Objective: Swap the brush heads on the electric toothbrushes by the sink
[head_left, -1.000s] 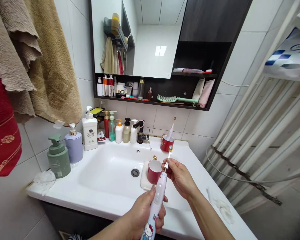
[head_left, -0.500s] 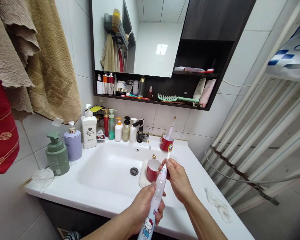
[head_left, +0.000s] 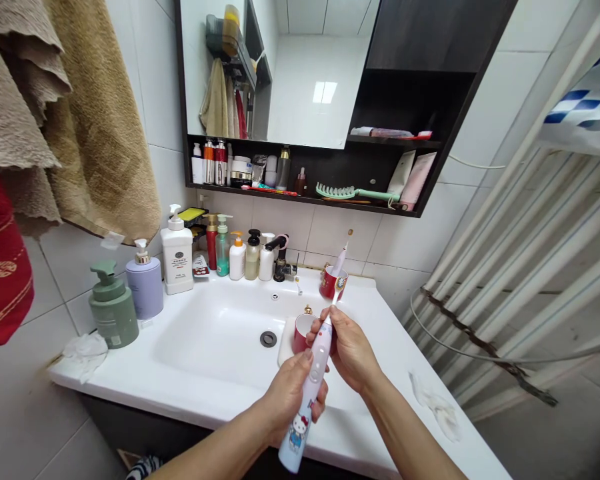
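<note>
Over the front of the sink I hold an electric toothbrush (head_left: 316,373), tilted with its bristles up and away from me. My left hand (head_left: 293,393) is wrapped round its pale handle, which carries a cartoon cat print. The fingers of my right hand (head_left: 353,347) pinch the neck, where the white brush head (head_left: 336,297) meets the handle. Partly hidden behind my right fingers is a red cup (head_left: 301,333) on the basin's right side. Farther back, a second red cup (head_left: 329,288) holds another electric toothbrush (head_left: 341,260) upright.
Pump bottles (head_left: 237,257) line the back left of the white sink (head_left: 205,347), beside a black faucet (head_left: 280,260). A crumpled tissue (head_left: 436,408) lies on the right counter. The mirror cabinet (head_left: 400,50) overhangs the back; pipes (head_left: 520,280) run along the right.
Both hands have raised the toothbrush slightly, and its base end now shows fully. My right fingers have shifted a little up along the neck. The view has tilted slightly.
</note>
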The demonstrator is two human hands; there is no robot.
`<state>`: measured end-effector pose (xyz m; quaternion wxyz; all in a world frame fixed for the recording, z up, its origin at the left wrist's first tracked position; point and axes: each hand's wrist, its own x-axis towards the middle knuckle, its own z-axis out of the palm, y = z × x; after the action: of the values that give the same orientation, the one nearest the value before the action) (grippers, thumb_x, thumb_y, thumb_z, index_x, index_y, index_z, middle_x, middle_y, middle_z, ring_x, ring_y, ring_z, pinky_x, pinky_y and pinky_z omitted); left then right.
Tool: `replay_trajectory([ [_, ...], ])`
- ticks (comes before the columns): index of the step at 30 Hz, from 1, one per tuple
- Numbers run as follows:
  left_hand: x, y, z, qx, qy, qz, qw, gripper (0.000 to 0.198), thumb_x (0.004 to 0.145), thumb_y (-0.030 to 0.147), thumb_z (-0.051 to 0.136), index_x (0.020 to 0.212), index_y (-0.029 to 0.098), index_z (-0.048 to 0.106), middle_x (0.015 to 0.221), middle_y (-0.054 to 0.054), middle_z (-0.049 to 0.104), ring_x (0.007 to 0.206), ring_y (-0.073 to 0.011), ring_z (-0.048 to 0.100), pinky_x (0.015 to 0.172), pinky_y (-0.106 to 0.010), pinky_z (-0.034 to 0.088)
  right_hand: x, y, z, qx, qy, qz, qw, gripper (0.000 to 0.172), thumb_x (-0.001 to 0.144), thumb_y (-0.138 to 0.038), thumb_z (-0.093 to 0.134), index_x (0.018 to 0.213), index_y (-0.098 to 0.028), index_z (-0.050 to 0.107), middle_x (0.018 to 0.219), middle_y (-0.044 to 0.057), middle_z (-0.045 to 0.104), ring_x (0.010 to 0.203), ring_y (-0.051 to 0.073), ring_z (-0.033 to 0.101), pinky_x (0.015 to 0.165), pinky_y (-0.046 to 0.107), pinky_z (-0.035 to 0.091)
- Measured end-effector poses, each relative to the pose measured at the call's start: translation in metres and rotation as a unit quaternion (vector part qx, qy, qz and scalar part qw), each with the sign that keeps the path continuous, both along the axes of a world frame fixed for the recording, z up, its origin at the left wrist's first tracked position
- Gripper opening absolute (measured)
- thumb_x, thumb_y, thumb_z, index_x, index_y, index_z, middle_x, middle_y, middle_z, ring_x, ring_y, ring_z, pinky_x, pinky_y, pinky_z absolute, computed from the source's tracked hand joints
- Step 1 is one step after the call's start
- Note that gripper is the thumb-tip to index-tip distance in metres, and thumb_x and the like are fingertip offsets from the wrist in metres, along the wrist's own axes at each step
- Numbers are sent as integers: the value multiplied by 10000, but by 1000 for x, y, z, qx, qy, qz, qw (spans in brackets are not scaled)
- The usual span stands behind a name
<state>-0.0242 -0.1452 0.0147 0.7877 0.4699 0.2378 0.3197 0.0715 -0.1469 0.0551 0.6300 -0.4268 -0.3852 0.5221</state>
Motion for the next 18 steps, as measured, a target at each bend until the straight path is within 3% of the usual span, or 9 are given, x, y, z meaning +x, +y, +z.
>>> replay_trajectory([
  [5,18,36,6,149,82,18,985,481,683,532,196,787,126,431,484,23,437,348,-56,390,373,-185,298,20,9,-4,17,-101,-36,994,306,631,-383,474,846,-165,484,702,27,571,439,77,449,414,216,344],
  [7,25,55,1,237,187,72,951,475,724,459,131,831,126,452,574,-15,495,450,-76,451,448,-198,348,34,20,0,55,-120,-109,985,322,615,-377,491,853,-160,497,707,29,574,493,90,466,472,229,367],
  [8,28,64,-3,276,252,125,919,439,737,415,137,862,139,454,665,-31,520,536,-84,480,512,-203,368,42,27,3,82,-125,-154,977,324,611,-379,491,846,-158,505,704,28,575,540,98,476,512,232,374],
  [11,36,83,-24,299,334,179,876,317,659,327,384,912,152,460,934,-72,477,801,-139,467,706,-247,344,65,55,5,136,-155,-256,944,334,607,-397,472,840,-162,514,693,21,573,606,110,476,565,242,371],
  [15,46,92,-48,330,391,190,838,403,503,211,546,900,176,483,1075,-77,375,1003,-216,329,805,-293,274,80,92,-19,134,-258,-277,916,315,613,-402,445,783,-152,534,688,23,565,595,117,463,570,251,361],
  [18,54,96,-54,364,419,181,812,226,508,167,532,734,162,531,1022,-68,405,962,-217,360,767,-297,300,83,109,-46,103,-302,-258,912,314,614,-403,430,764,-150,539,665,27,567,600,131,474,564,253,361],
])
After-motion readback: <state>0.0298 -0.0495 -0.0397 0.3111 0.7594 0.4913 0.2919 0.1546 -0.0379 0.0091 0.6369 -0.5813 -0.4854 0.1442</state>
